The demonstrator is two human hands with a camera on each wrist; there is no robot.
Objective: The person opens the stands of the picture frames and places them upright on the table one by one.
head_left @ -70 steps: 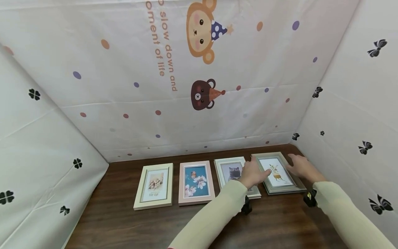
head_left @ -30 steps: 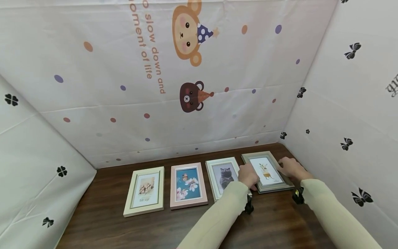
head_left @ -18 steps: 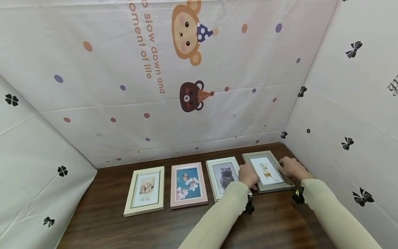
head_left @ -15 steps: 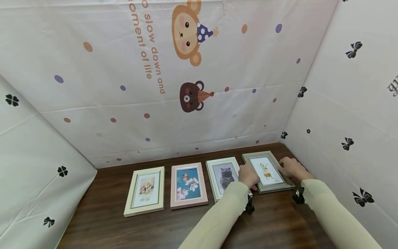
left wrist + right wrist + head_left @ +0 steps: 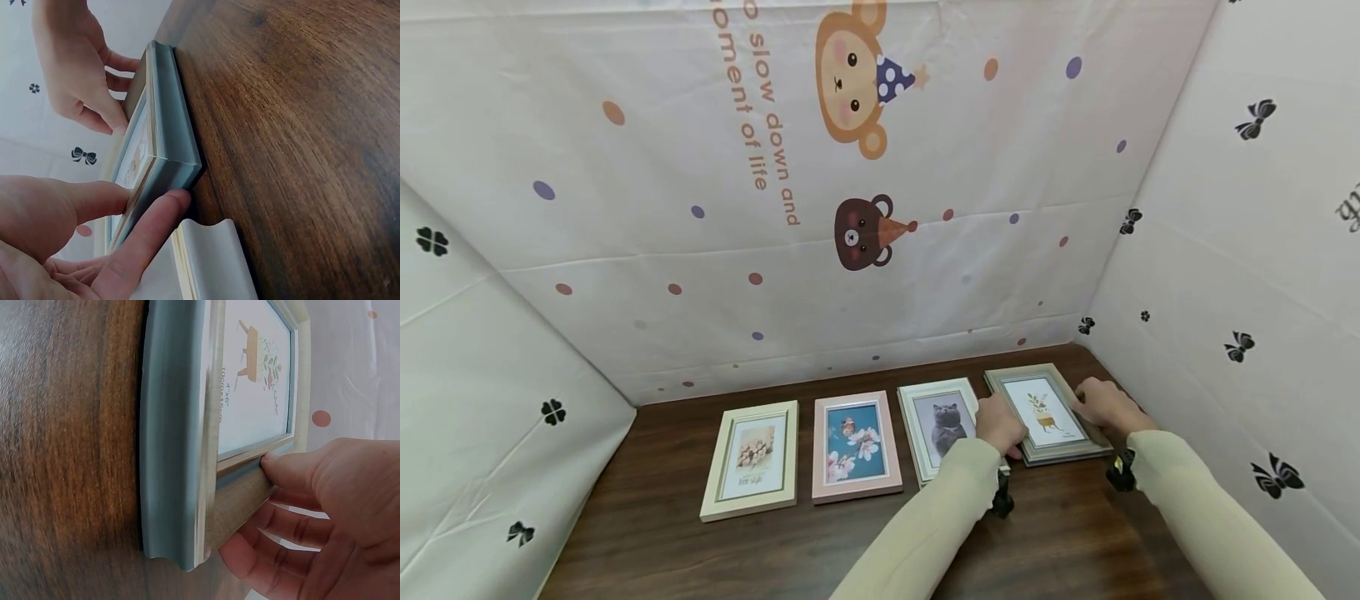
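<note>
At far right of the worktop point(image 5: 775, 550), grey frame point(image 5: 1047, 412) lies flat, holding a plant print. Left hand point(image 5: 998, 423) and right hand point(image 5: 1101, 406) grip its opposite edges, fingers curled; cat frame point(image 5: 942, 427) sits just beside.

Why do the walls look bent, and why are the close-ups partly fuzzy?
Head view: wide lens bows the cloth walls; light even, shadows soft. Left wrist view: left hand blurs near the lens, table grain sharp. Right wrist view: grey frame edge slightly soft.
</note>
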